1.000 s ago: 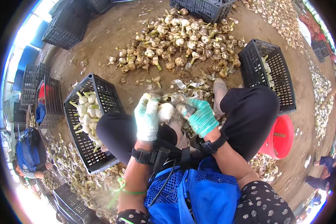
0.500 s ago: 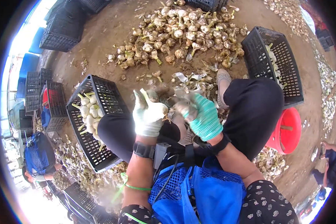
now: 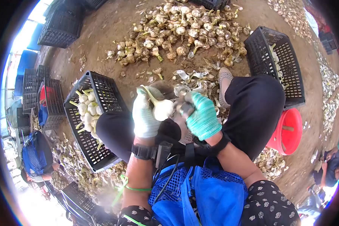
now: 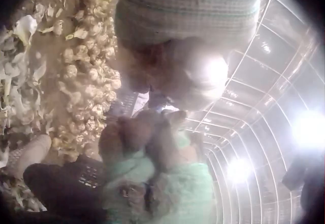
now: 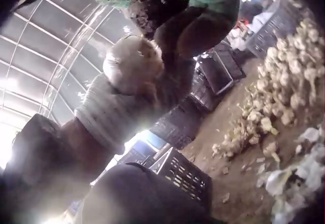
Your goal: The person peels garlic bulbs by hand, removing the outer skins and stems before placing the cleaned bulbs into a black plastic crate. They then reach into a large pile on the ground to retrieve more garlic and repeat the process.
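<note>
A pale, cleaned garlic bulb [image 3: 162, 109] with a long stem lies in my left hand [image 3: 144, 116], its stem running up along the fingers. The left hand wears a whitish knit glove and grips the bulb; in the right wrist view the round garlic bulb [image 5: 133, 64] faces the camera. My right hand [image 3: 202, 117], in a green glove, is close beside the bulb's root side. Its bare, dark fingertips [image 4: 137, 132] are bent toward the bulb, and blur hides whether they pinch anything.
A black crate [image 3: 98, 84] of trimmed garlic stands left; another black crate [image 3: 265, 56] with garlic stands right. Ahead is a heap of untrimmed garlic [image 3: 180, 34], with loose skins [image 3: 194, 77] nearer the feet. A red bucket [image 3: 295, 132] stands right of the knee.
My left hand first holds the bulb low between both hands, then turns it stem up. My right hand pulls slightly away, then comes back to the bulb's side.
</note>
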Motion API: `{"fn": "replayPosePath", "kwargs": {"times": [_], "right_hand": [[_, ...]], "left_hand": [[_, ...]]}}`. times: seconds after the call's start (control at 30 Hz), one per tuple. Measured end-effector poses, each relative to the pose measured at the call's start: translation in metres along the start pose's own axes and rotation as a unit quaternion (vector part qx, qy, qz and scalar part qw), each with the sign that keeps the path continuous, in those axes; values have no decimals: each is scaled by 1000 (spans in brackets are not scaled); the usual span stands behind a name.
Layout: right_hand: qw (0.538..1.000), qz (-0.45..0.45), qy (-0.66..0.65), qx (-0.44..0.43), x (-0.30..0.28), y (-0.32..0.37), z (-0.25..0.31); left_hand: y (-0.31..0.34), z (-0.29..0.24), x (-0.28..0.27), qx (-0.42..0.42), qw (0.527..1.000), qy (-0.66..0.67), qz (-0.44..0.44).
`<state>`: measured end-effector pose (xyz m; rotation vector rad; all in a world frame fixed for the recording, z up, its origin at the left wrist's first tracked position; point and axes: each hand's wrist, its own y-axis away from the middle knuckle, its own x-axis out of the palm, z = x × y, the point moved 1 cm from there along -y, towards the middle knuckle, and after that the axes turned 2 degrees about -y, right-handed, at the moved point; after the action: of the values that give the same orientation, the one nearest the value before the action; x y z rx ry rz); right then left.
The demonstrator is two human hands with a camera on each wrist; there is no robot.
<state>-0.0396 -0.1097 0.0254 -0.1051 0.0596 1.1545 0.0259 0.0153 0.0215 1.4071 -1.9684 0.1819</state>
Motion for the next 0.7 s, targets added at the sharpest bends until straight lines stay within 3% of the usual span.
{"fn": "replayPosePath", "kwargs": {"times": [0.03, 0.07, 0.1, 0.17, 0.23, 0.27, 0.3, 0.37, 0.4, 0.43, 0.47, 0.5, 0.57, 0.63, 0.7], "right_hand": [[970, 2, -163, 179, 1, 0, -9], [992, -20, -50, 118, 0, -3, -19], [973, -15, -80, 218, -5, -8, -23], [990, -49, -88, 95, -1, 3, -16], [979, 36, -190, 60, 2, 3, 12], [990, 63, 12, -127, 2, 6, 2], [993, 94, -2, -77, 2, 4, 29], [959, 95, -199, 178, 11, 2, 46], [959, 95, -198, 177, 11, 3, 42], [993, 102, -51, 36, 11, 5, 38], [984, 105, 97, -107, 10, 6, 33], [984, 106, 98, -107, 9, 6, 28], [927, 87, 215, -294, 4, 3, 22], [933, 94, 234, -257, 3, 5, 16], [938, 102, 248, -222, 3, 9, 10]], "left_hand": [[1, 0, -2, 3, 1000, 7, 20], [0, -1, -3, 6, 1000, 9, 20], [-1, -1, -5, 17, 999, -30, 14], [1, -4, -6, 30, 997, -67, 5], [3, -10, -1, 90, 951, -294, -23], [1, -6, 5, 166, 946, -276, -20], [0, -6, 5, 167, 947, -274, -19], [2, -6, 2, 146, 929, -341, -5], [6, -10, 12, 95, 944, -315, -23], [7, -9, 10, 96, 944, -314, -23], [6, -7, 7, 77, 937, -340, -20], [6, -7, 6, 57, 929, -366, -17], [9, -7, 11, 30, 948, -317, -28], [8, -8, 7, 59, 925, -376, -2], [4, -3, -1, 104, 899, -424, -29]]}}
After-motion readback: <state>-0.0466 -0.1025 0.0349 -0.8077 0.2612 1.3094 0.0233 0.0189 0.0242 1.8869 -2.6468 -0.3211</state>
